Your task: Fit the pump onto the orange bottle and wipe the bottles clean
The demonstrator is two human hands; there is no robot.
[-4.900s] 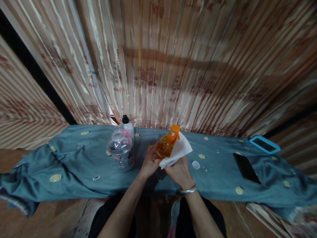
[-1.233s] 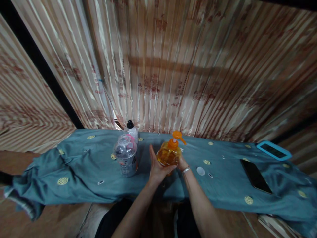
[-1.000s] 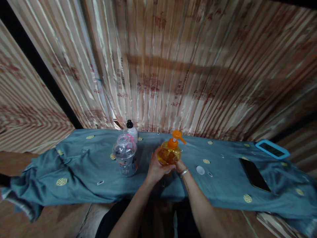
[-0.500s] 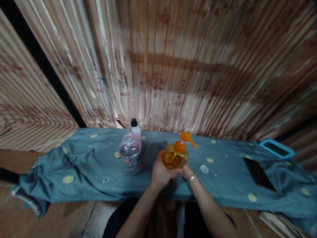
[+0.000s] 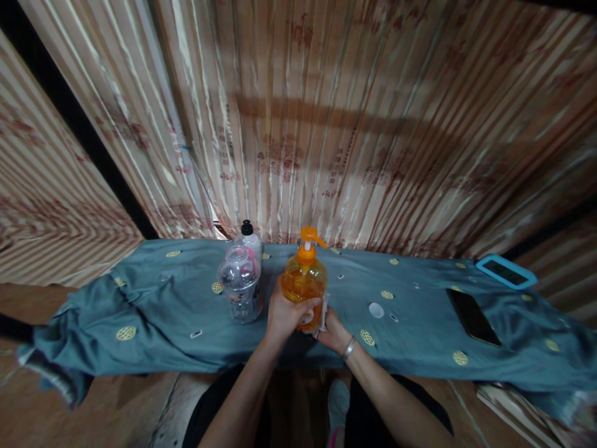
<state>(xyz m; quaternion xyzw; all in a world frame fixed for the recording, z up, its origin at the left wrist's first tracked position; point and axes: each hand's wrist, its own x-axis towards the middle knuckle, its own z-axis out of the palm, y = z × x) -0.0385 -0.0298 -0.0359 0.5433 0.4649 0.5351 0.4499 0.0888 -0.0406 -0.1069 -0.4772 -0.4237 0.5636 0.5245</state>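
Note:
An orange pump bottle (image 5: 305,281) with amber liquid stands nearly upright in front of me, just above or on the table; I cannot tell which. My left hand (image 5: 285,316) is closed around its left side, the thumb across the front. My right hand (image 5: 334,331) presses a crumpled white wipe (image 5: 323,316) to the lower right of the bottle. Its fingertips are partly hidden behind the bottle. Left of my hands stand a clear plastic cup-shaped container (image 5: 239,286) and, behind it, a clear bottle with a black cap (image 5: 247,229).
A green-blue cloth (image 5: 163,311) with yellow prints covers the narrow table. On its right lie a white round disc (image 5: 375,310), a black phone (image 5: 473,316) and a blue-framed device (image 5: 506,272). A striped curtain (image 5: 298,124) hangs close behind the table.
The pump bottle has moved left and tipped from leaning toward me to nearly upright. The white wipe in my right hand now shows at its side. The view has shifted slightly.

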